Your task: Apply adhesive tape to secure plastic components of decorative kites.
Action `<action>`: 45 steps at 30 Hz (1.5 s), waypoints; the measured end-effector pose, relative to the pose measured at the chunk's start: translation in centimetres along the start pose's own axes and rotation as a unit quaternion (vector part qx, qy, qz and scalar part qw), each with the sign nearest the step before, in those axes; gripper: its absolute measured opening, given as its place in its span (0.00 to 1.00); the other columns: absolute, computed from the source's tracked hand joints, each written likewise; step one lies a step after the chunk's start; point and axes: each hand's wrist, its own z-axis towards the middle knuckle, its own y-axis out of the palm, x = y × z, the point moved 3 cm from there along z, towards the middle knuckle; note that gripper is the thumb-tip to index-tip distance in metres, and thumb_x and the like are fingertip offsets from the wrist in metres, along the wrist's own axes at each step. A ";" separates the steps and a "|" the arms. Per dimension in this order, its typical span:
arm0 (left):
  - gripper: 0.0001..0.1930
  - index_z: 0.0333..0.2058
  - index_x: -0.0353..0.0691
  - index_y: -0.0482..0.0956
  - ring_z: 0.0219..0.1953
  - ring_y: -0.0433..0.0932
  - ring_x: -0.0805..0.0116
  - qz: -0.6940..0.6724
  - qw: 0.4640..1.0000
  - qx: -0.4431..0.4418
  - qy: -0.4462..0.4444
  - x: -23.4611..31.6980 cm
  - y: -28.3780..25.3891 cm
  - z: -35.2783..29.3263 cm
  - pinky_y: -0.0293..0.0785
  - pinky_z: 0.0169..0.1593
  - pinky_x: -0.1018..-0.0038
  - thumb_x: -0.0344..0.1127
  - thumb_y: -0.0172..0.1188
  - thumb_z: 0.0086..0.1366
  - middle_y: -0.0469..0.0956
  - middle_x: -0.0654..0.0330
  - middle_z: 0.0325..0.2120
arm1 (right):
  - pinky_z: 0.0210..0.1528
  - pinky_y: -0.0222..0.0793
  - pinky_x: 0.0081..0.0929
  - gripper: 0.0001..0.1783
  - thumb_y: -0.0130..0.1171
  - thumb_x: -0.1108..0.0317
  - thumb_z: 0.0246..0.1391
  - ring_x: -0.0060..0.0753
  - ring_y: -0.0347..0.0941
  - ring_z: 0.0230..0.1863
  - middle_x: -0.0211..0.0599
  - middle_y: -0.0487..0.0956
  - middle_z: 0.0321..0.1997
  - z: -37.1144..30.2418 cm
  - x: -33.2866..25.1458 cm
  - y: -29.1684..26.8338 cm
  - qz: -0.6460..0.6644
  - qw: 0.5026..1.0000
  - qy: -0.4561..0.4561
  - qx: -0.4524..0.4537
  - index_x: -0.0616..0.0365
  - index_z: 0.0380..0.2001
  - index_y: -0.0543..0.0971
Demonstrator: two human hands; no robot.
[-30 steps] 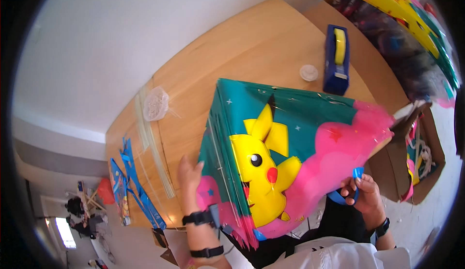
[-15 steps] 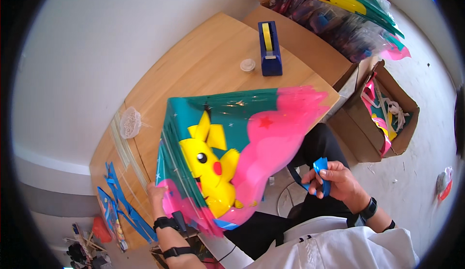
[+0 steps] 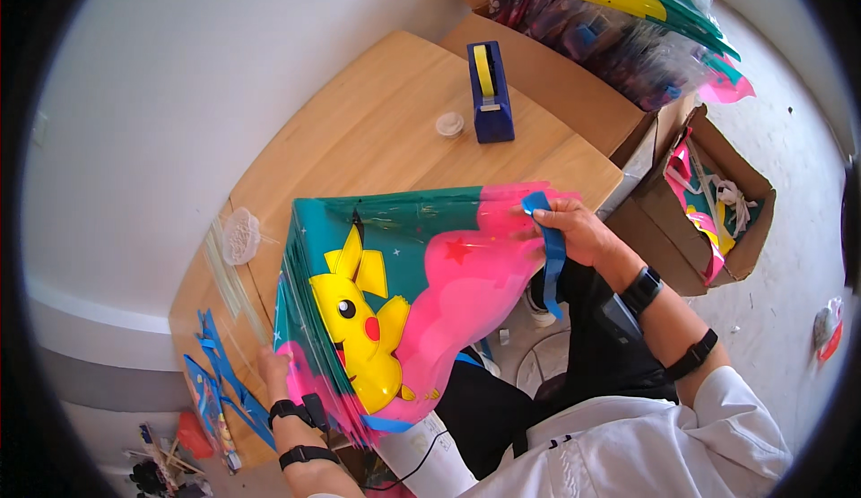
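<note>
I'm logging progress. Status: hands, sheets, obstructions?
Left hand at left edge of plastic sheets, grip unclear. Right hand pinches blue strip at their pink end. Sheets overhang table. Tape dispenser beyond.

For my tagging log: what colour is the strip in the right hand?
The strip is blue; head view.

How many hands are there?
2: the left hand at the left edge of the printed plastic sheets, partly hidden, and the right hand near their pink right end, pinching a blue strip.

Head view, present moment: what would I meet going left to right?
White plastic bowl, left hand, yellow printed figure, small white dish, blue tape dispenser, right hand, smaller open cardboard box, red-and-clear bag.
</note>
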 end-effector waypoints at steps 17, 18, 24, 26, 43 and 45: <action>0.30 0.60 0.46 0.66 0.64 0.59 0.47 -0.147 0.865 0.004 0.479 37.7 1.5 -14.4 0.56 0.64 0.54 0.38 0.62 0.58 0.61 0.48 0.62 | 0.32 0.78 0.39 0.10 0.51 0.64 0.64 0.37 0.79 0.29 0.46 0.79 0.30 -1.9 0.1 -2.2 0.025 0.997 -0.020 0.073 0.60 0.32 0.71; 0.31 0.60 0.47 0.65 0.64 0.59 0.47 -0.128 0.871 0.009 0.475 38.7 2.8 -14.8 0.56 0.64 0.53 0.39 0.63 0.58 0.61 0.48 0.62 | 0.28 0.77 0.37 0.10 0.51 0.64 0.64 0.34 0.78 0.25 0.43 0.79 0.26 -2.5 -0.4 -2.1 0.010 0.997 -0.020 0.075 0.58 0.30 0.71; 0.27 0.56 0.42 0.69 0.63 0.59 0.47 -0.146 0.904 -0.016 0.402 39.8 3.5 -16.0 0.56 0.62 0.50 0.37 0.64 0.57 0.63 0.50 0.60 | 0.18 0.62 0.21 0.10 0.52 0.64 0.63 0.23 0.64 0.16 0.33 0.73 0.19 -5.1 3.3 -1.3 0.074 0.991 0.098 0.055 0.58 0.30 0.72; 0.17 0.46 0.37 0.74 0.54 0.69 0.47 -0.340 0.867 -0.037 0.362 41.5 3.2 -17.3 0.65 0.57 0.58 0.30 0.62 0.57 0.73 0.48 0.49 | 0.19 0.60 0.20 0.11 0.52 0.64 0.64 0.22 0.63 0.17 0.32 0.72 0.19 -5.5 4.3 -1.4 0.119 0.984 0.112 0.068 0.59 0.30 0.72; 0.22 0.51 0.39 0.74 0.50 0.66 0.49 0.004 0.917 0.085 0.390 57.4 2.3 -1.9 0.67 0.49 0.57 0.37 0.62 0.57 0.70 0.51 0.45 | 0.24 0.60 0.20 0.08 0.47 0.68 0.66 0.21 0.62 0.20 0.32 0.72 0.23 -4.0 5.8 -3.0 0.217 0.956 0.190 -0.059 0.61 0.34 0.71; 0.27 0.53 0.36 0.71 0.49 0.69 0.47 -0.214 0.896 0.088 0.378 57.3 1.9 -1.5 0.68 0.49 0.57 0.39 0.63 0.57 0.71 0.46 0.45 | 0.24 0.61 0.20 0.09 0.47 0.67 0.66 0.21 0.63 0.21 0.32 0.72 0.23 -3.7 5.9 -2.8 0.217 0.955 0.189 -0.070 0.61 0.34 0.71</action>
